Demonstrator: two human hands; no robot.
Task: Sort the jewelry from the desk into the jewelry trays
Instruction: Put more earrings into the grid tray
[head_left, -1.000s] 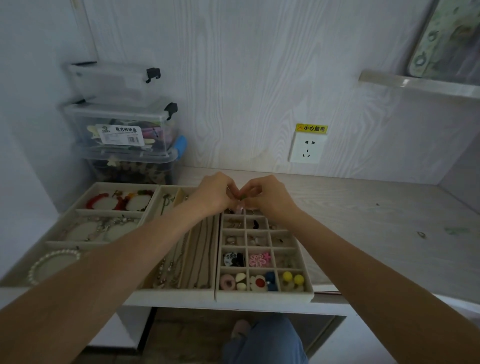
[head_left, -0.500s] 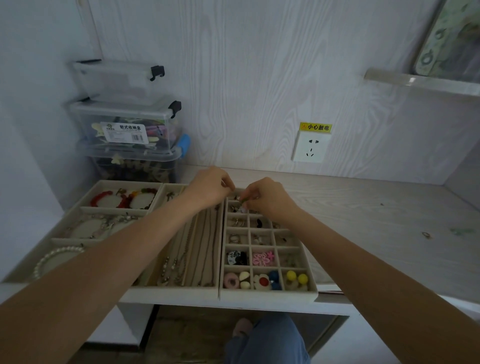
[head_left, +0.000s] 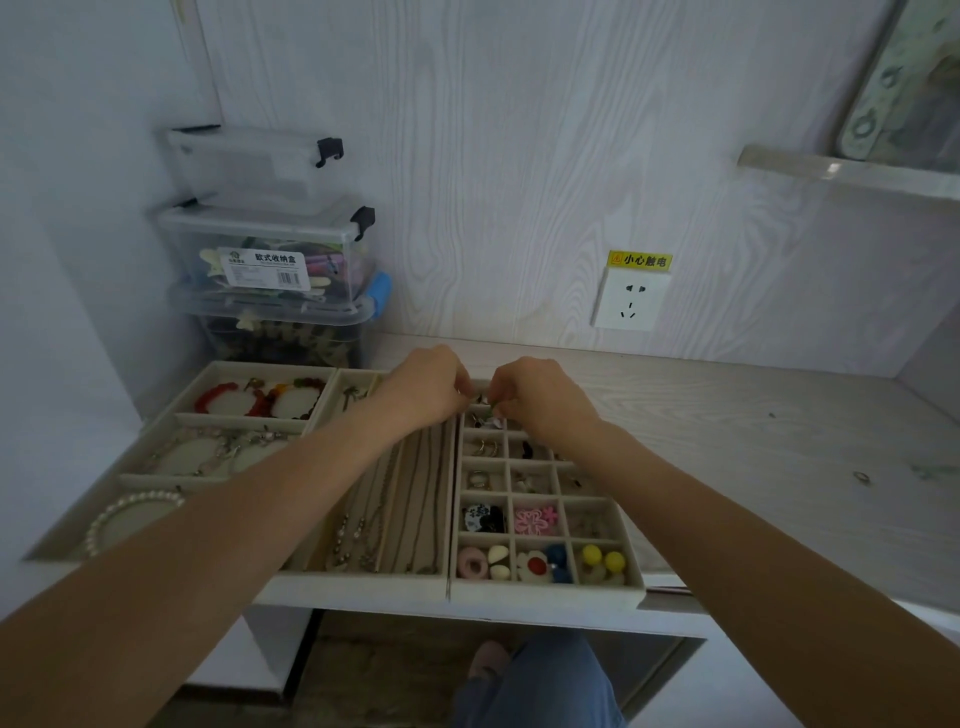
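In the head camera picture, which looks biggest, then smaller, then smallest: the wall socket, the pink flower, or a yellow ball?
1. Wall socket, though it is farther from the camera.
2. Pink flower.
3. Yellow ball; the two yellow balls look alike in size.

Stacked clear storage boxes (head_left: 270, 260) back left; wall socket (head_left: 629, 300); possibly mirror (head_left: 904, 83) upper right.
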